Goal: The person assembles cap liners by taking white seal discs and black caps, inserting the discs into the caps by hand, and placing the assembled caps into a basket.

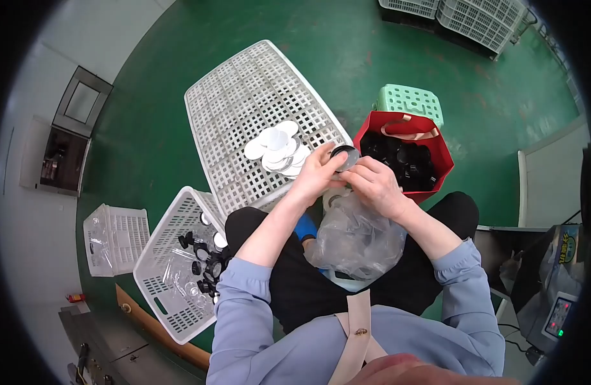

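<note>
Above my lap, my left hand (319, 172) grips a round black cap (347, 156), its thumb and fingers at the rim. A greyish flat face of the cap shows. My right hand (376, 185) is closed, its fingertips pinched together close beside the cap's lower edge; whatever lies between them is hidden. Several white discs (279, 149) are heaped just left of my hands on an upturned white plastic crate (234, 96). A clear plastic bag (359, 237) rests between my legs below my hands. To the right, a red bag (442, 160) holds many black caps (401, 160).
A white basket (164, 256) at left holds clear containers and black-capped pieces. Behind the red bag stands a light green crate (411, 99). Another white crate (130, 232) sits farther left. Stacked crates (478, 22) stand at the back; a machine with a lit panel (560, 316) is at right.
</note>
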Demonstrator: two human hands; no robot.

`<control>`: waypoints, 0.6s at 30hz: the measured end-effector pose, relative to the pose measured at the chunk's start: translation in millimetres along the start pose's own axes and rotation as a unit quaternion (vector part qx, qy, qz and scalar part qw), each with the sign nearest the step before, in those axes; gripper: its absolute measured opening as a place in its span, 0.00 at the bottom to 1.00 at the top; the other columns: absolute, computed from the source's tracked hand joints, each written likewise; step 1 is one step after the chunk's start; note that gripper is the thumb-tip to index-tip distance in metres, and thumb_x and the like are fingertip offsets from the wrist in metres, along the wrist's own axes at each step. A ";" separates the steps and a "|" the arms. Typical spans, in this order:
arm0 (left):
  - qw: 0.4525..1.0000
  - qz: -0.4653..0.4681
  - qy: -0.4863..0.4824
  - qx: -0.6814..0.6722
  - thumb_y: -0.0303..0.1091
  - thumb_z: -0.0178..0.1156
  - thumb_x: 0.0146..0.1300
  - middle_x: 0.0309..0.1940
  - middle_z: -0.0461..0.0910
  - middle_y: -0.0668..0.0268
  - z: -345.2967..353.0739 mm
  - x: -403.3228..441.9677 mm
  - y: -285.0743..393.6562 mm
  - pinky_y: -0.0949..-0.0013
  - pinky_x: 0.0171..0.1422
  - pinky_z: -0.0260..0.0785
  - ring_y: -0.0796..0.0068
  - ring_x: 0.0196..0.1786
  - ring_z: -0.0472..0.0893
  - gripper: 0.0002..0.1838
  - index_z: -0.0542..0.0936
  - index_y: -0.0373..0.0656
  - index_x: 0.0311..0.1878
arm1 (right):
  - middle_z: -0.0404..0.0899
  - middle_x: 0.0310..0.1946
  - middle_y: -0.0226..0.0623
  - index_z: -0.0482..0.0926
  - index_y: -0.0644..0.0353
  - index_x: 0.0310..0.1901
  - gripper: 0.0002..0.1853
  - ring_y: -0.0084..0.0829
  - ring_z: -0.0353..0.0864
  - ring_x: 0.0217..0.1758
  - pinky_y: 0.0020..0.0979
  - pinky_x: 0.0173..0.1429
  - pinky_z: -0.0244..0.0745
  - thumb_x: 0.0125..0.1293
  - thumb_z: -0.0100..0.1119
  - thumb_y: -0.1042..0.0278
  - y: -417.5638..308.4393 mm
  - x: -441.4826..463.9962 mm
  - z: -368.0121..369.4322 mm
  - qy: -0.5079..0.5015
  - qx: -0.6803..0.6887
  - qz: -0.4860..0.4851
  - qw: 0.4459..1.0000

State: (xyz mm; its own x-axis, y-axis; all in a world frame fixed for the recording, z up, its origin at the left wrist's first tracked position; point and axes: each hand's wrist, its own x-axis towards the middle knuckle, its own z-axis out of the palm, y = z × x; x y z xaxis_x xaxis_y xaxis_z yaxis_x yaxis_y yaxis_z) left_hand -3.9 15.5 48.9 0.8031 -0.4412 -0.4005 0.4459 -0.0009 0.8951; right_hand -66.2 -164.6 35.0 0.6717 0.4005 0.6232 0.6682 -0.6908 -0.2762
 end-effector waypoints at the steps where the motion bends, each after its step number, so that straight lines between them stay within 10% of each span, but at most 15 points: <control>1: 1.000 -0.018 -0.013 -0.017 0.42 0.62 0.73 0.58 0.80 0.56 -6.7 3.6 -6.3 0.66 0.47 0.83 0.69 0.54 0.84 0.30 0.69 0.37 0.71 | 0.81 0.40 0.31 0.81 0.57 0.44 0.14 0.35 0.82 0.46 0.35 0.47 0.81 0.52 0.63 0.72 -0.2 -1.0 0.9 -0.010 0.005 -0.002 1.000; 7: 0.993 -0.010 0.016 -0.115 0.37 0.57 0.76 0.51 0.82 0.65 -16.3 13.4 -14.2 0.67 0.49 0.82 0.76 0.49 0.84 0.17 0.77 0.41 0.62 | 0.83 0.41 0.37 0.81 0.60 0.43 0.15 0.43 0.83 0.45 0.37 0.49 0.82 0.51 0.70 0.78 -7.3 12.2 -11.0 0.106 0.030 -0.034 0.993; 11: 0.994 0.016 0.032 -0.099 0.36 0.57 0.76 0.51 0.83 0.64 -8.4 9.2 -15.0 0.71 0.48 0.84 0.76 0.48 0.84 0.17 0.76 0.40 0.63 | 0.86 0.44 0.41 0.80 0.63 0.49 0.16 0.36 0.87 0.46 0.35 0.49 0.82 0.62 0.68 0.68 -6.1 9.3 -13.4 0.080 0.129 0.223 0.963; 13: 0.997 0.040 0.023 -0.061 0.36 0.57 0.76 0.53 0.83 0.62 -1.0 8.0 -15.8 0.70 0.49 0.84 0.74 0.51 0.84 0.20 0.74 0.38 0.67 | 0.87 0.43 0.44 0.79 0.66 0.53 0.18 0.34 0.88 0.42 0.33 0.47 0.83 0.66 0.67 0.65 1.4 4.3 -6.6 0.004 0.301 0.433 0.850; 18: 0.996 0.091 0.007 0.012 0.29 0.57 0.75 0.56 0.82 0.56 10.5 5.0 -22.6 0.72 0.47 0.84 0.76 0.50 0.84 0.27 0.66 0.33 0.74 | 0.82 0.33 0.30 0.77 0.66 0.51 0.15 0.17 0.79 0.31 0.24 0.36 0.79 0.72 0.65 0.63 18.6 -8.6 3.4 -0.073 0.395 0.492 0.772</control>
State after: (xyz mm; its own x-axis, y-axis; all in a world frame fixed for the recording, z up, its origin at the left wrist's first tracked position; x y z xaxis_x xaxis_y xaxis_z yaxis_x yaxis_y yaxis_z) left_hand -14.1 3.9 28.8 0.8755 -0.4231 -0.2335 0.2830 0.0571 0.9574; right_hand -58.5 -178.9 22.0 0.9691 0.0186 -0.2461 -0.2411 -0.1431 -0.9599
